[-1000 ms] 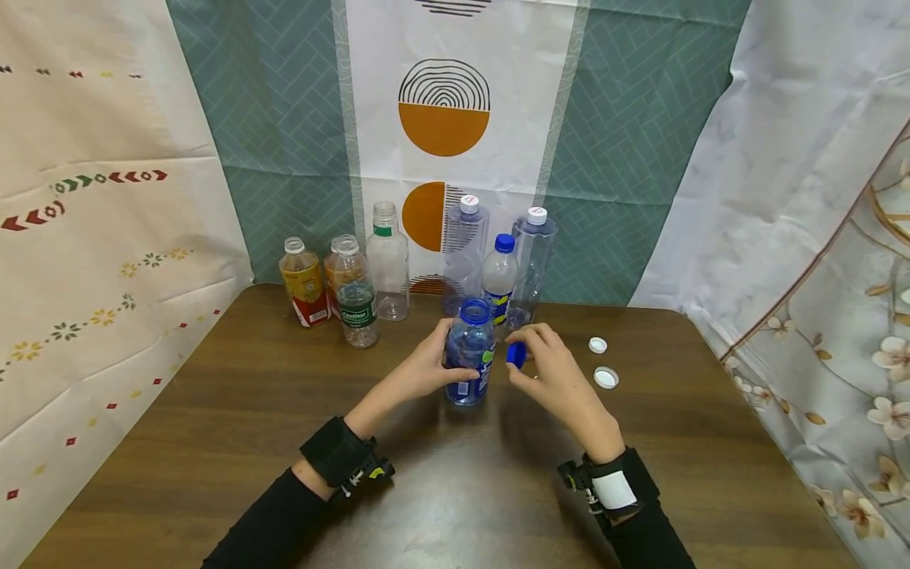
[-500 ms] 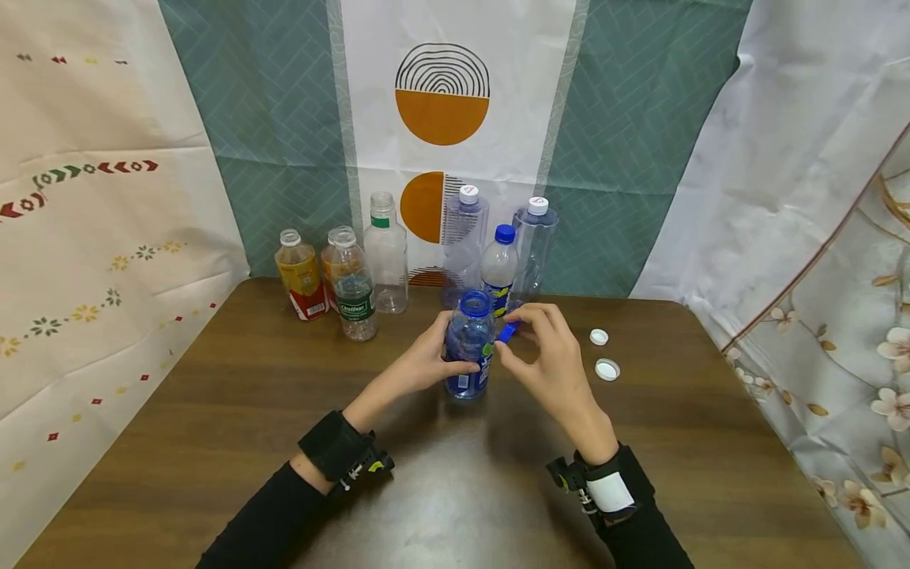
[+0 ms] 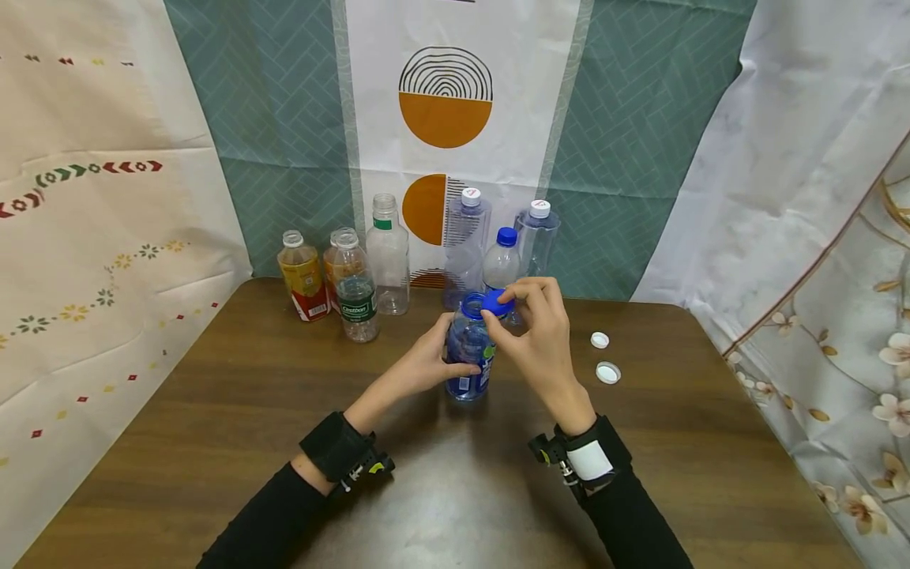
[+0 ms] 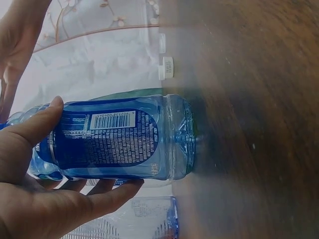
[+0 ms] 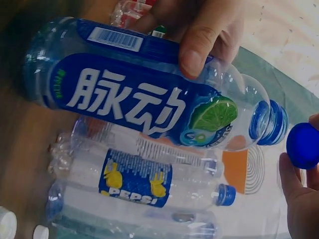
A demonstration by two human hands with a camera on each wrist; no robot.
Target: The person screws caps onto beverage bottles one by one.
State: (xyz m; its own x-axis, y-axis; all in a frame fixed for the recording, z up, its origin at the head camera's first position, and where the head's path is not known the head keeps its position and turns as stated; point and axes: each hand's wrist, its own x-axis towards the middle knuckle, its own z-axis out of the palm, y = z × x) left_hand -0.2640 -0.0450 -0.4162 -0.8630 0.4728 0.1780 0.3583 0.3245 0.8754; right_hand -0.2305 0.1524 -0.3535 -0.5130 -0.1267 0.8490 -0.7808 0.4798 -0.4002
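Blue cap (image 3: pixel 499 303) pinched beside the mouth of the blue bottle (image 3: pixel 471 344)

The right hand (image 3: pixel 536 336) pinches the blue cap between thumb and fingers, just to the right of the bottle's open mouth; the right wrist view shows a small gap between the two. The left hand (image 3: pixel 430 356) grips the blue bottle, its thumb across the front and its fingers round the far side. The bottle stands upright on the table (image 3: pixel 284 506), its lime label turned towards the right hand.

Just behind the right hand, partly hidden by it, the Pepsi bottle (image 3: pixel 502 265) wears its own blue cap. It stands between one tall bottle (image 3: pixel 464 265) and another tall bottle (image 3: pixel 538 245), both with white caps on.

To the left of the left hand stand four more bottles: the Cestbon bottle (image 3: pixel 357 304) in front, a yellow-and-red bottle (image 3: pixel 303 284) to its left, a similar bottle (image 3: pixel 329 269) partly hidden behind it, and a clear bottle (image 3: pixel 389 273) with a green neck band to its right.

Right of the right hand, a small white cap (image 3: pixel 599 340) and a larger white cap (image 3: pixel 607 373) lie near each other. A green-and-white cloth (image 3: pixel 277 158) hangs behind everything.
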